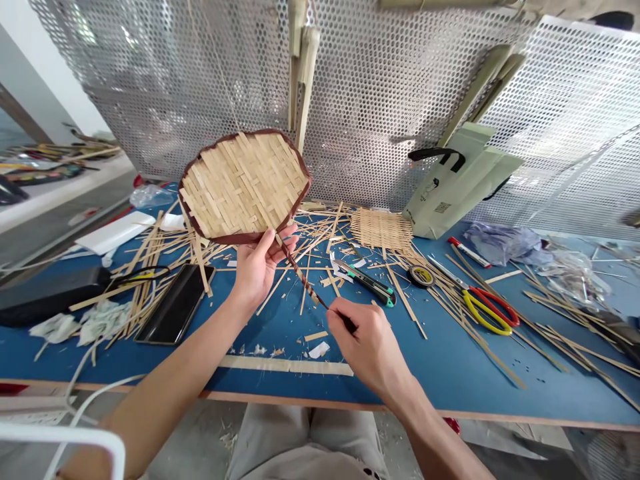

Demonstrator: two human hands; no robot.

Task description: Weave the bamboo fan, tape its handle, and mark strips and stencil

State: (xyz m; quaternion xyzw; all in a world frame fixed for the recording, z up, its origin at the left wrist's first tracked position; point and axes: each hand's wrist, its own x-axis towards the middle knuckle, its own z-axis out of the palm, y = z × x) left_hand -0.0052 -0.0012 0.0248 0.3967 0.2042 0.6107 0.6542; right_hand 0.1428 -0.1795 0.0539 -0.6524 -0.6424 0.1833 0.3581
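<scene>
head view: your left hand [257, 267] closes around the neck of a woven bamboo fan [244, 187], held up over the blue workbench [450, 393]. your right hand [370, 350] seems to pinch the far end of its brown-wrapped handle [300, 277], though your fingers hide the grip. a utility knife [365, 283] and yellow-handled scissors [490, 310] lie to the right.

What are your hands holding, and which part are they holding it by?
A woven bamboo fan. The left hand grips its handle just below the woven part, and the right hand pinches the far end of the handle.
</scene>
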